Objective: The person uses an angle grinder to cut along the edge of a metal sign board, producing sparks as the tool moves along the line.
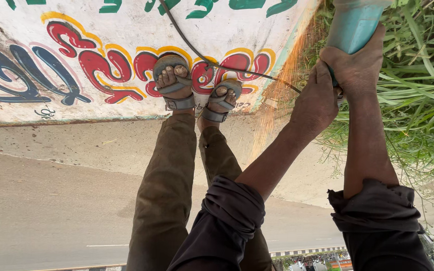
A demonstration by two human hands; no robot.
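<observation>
A teal power grinder (352, 22) is at the top right, its front end cut off by the frame's edge. My right hand (358, 65) is wrapped around its body from below. My left hand (315, 100) is closed on a part of the tool just beside the right hand; that part is hidden by the fingers. A stream of orange sparks (282, 80) sprays down to the left from the tool, along the edge of a white painted concrete slab (126, 25). A black cable (197, 52) runs from the hands across the slab to the top.
My two feet in grey strap sandals (174, 83) (221, 103) stand on the slab, over large red and yellow painted letters. Tall green grass (418, 90) fills the right side. A bare concrete strip (51, 145) and a grey road (36, 211) lie beyond the slab.
</observation>
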